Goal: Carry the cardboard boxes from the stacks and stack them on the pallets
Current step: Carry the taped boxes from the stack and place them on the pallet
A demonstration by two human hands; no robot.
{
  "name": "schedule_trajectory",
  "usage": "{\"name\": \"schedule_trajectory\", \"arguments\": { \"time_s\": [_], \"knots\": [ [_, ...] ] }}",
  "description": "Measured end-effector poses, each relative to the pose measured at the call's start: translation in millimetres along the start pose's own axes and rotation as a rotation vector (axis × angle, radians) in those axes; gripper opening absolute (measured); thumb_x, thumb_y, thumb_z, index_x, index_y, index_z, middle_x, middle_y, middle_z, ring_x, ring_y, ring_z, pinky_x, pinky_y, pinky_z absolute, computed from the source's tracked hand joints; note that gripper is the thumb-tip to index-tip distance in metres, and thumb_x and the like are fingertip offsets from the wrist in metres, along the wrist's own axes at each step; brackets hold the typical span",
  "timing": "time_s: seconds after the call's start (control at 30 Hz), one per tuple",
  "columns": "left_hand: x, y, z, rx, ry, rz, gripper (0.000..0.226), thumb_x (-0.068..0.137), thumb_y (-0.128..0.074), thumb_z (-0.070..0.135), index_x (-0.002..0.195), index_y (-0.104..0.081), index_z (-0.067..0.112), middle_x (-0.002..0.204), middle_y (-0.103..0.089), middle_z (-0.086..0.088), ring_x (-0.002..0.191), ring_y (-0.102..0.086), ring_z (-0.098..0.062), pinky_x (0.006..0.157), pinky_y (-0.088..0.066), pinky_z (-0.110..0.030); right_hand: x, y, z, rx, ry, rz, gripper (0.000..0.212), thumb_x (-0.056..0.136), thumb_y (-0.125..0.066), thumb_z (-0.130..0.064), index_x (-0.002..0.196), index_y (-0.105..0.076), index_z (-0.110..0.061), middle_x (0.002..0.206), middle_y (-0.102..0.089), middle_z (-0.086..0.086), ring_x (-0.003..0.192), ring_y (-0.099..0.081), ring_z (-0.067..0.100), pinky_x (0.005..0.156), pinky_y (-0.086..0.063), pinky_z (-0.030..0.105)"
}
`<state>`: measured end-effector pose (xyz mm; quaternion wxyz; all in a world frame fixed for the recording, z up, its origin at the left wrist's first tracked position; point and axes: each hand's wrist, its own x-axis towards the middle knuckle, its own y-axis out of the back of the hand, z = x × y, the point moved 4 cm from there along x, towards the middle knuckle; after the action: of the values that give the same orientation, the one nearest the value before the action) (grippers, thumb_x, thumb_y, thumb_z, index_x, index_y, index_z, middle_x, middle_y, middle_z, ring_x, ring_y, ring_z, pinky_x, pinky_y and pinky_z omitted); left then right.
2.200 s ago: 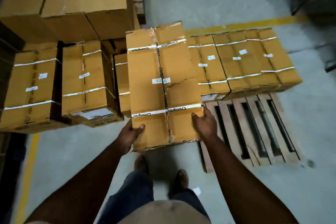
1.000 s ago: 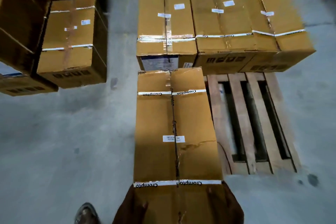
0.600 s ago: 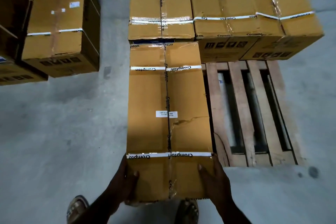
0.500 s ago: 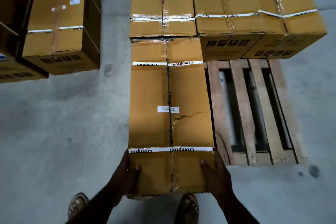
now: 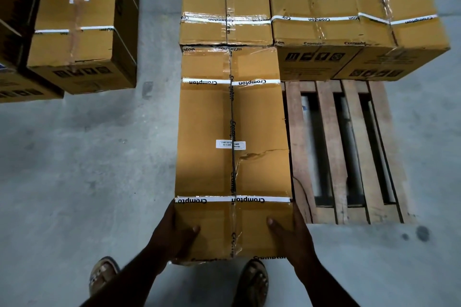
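A long taped cardboard box (image 5: 207, 132) lies lengthwise in front of me, over the left side of the wooden pallet (image 5: 349, 157). Its far end touches the row of boxes (image 5: 324, 7) standing across the pallet's far half. My left hand (image 5: 174, 234) grips the box's near left corner, thumb on top. On the near right corner sits my right hand (image 5: 291, 234), gripping the same way. Whether the box rests on the pallet or hangs just above it is unclear.
More boxes (image 5: 79, 27) are stacked at the far left, with a strip of concrete floor (image 5: 74, 169) between them and the pallet. My sandalled feet (image 5: 252, 281) stand just behind the held box. Bare pallet slats lie to the right.
I walked from the left stacks to the pallet carrying the box, then lowered it and pushed it forward until its far end met the row of boxes.
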<state>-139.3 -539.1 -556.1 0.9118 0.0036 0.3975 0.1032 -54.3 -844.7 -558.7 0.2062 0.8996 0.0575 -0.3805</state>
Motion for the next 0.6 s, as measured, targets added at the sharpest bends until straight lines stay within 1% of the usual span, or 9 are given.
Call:
{"name": "schedule_trajectory", "arguments": {
  "time_s": [0.1, 0.2, 0.27, 0.33, 0.43, 0.6],
  "knots": [
    [-2.6, 5.5, -6.8, 0.013, 0.021, 0.042, 0.088, 0.068, -0.085, 0.061, 0.144, -0.044, 0.046, 0.138, -0.061, 0.017, 0.123, -0.063, -0.02, 0.097, -0.059, -0.052, -2.7, -3.8, 2.9, 0.029, -0.007, -0.008, 0.079, 0.086, -0.074, -0.05, 0.155, -0.036, -0.042, 0.134, -0.057, -0.004, 0.118, -0.06, 0.026, 0.094, -0.058, 0.061],
    [-7.3, 9.0, -12.4, 0.018, 0.036, 0.062, 0.08, 0.073, -0.083, 0.055, 0.142, -0.045, 0.047, 0.135, -0.062, 0.017, 0.121, -0.063, -0.018, 0.096, -0.06, -0.051, -4.4, -6.8, 4.8, 0.033, -0.01, -0.01, 0.074, 0.09, -0.074, -0.047, 0.153, -0.037, -0.045, 0.134, -0.059, -0.005, 0.117, -0.061, 0.026, 0.093, -0.059, 0.061],
    [-7.5, 12.0, -13.4, 0.043, 0.039, 0.066, 0.078, 0.074, -0.082, 0.056, 0.142, -0.044, 0.049, 0.135, -0.062, 0.018, 0.121, -0.063, -0.018, 0.094, -0.06, -0.049, -4.3, -9.0, 3.9, 0.024, 0.0, -0.011, 0.076, 0.088, -0.074, -0.052, 0.153, -0.036, -0.047, 0.133, -0.059, -0.008, 0.117, -0.061, 0.025, 0.094, -0.059, 0.061],
    [-5.7, 13.4, -11.1, 0.049, 0.022, 0.055, 0.078, 0.075, -0.081, 0.058, 0.143, -0.044, 0.049, 0.135, -0.062, 0.019, 0.122, -0.063, -0.017, 0.091, -0.061, -0.046, -1.2, -9.7, 2.8, 0.02, 0.005, 0.001, 0.078, 0.087, -0.074, -0.053, 0.154, -0.035, -0.049, 0.131, -0.059, -0.011, 0.117, -0.061, 0.023, 0.095, -0.058, 0.06],
    [-2.0, 13.4, -5.9, 0.055, 0.01, 0.054, 0.078, 0.074, -0.082, 0.056, 0.143, -0.044, 0.051, 0.134, -0.062, 0.02, 0.121, -0.063, -0.016, 0.088, -0.062, -0.041, 5.2, -8.7, 2.8, 0.018, 0.004, 0.012, 0.078, 0.091, -0.075, -0.047, 0.157, -0.033, -0.047, 0.134, -0.059, -0.008, 0.118, -0.06, 0.023, 0.098, -0.057, 0.058],
    [-1.8, 12.4, -1.2, 0.046, -0.019, 0.029, 0.077, 0.077, -0.083, 0.054, 0.144, -0.044, 0.05, 0.131, -0.063, 0.025, 0.12, -0.063, -0.013, 0.079, -0.061, -0.028, 5.9, -7.6, 1.2, 0.001, 0.013, 0.004, 0.076, 0.092, -0.073, -0.047, 0.157, -0.033, -0.045, 0.136, -0.057, -0.006, 0.119, -0.059, 0.023, 0.099, -0.056, 0.056]
  ]
}}
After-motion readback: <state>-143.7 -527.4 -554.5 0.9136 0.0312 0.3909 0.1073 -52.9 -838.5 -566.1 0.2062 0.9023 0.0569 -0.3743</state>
